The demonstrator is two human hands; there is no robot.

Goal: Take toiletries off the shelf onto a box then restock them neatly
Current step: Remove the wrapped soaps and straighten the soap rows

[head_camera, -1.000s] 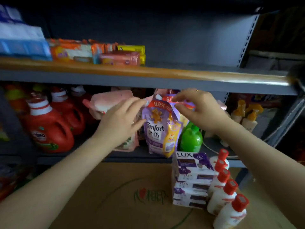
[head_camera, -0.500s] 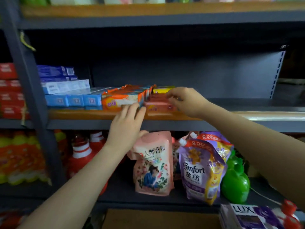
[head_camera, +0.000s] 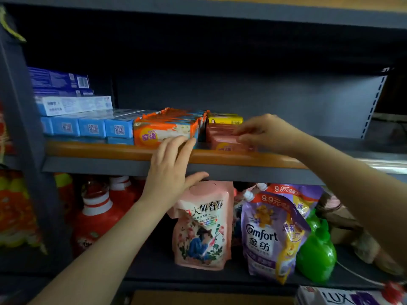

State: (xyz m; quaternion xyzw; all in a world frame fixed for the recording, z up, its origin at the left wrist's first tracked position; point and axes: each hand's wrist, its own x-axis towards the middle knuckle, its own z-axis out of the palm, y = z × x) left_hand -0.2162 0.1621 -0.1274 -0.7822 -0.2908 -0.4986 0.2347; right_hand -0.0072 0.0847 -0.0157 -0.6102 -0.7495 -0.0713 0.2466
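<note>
On the middle shelf (head_camera: 105, 150) lie orange soap packs (head_camera: 165, 130), a stack of pink soap packs (head_camera: 224, 139) and a yellow box (head_camera: 224, 118) behind them. My right hand (head_camera: 264, 133) pinches the top pink soap pack at its right end. My left hand (head_camera: 169, 172) rests with straight fingers on the shelf's orange front edge, fingertips touching the orange soap pack. Blue toothpaste boxes (head_camera: 88, 126) fill the shelf's left part. White LUX soap boxes (head_camera: 343, 297) show at the bottom right.
The right half of the middle shelf is bare. Below stand a pink refill pouch (head_camera: 202, 227), purple Comfort pouches (head_camera: 271, 236), a green bottle (head_camera: 317, 254) and red detergent bottles (head_camera: 99, 214). A grey upright post (head_camera: 19, 128) bounds the left side.
The view has risen from the lower shelf to the middle shelf. Both hands left the Comfort pouch and came up; the right one now pinches the pink soap pack.
</note>
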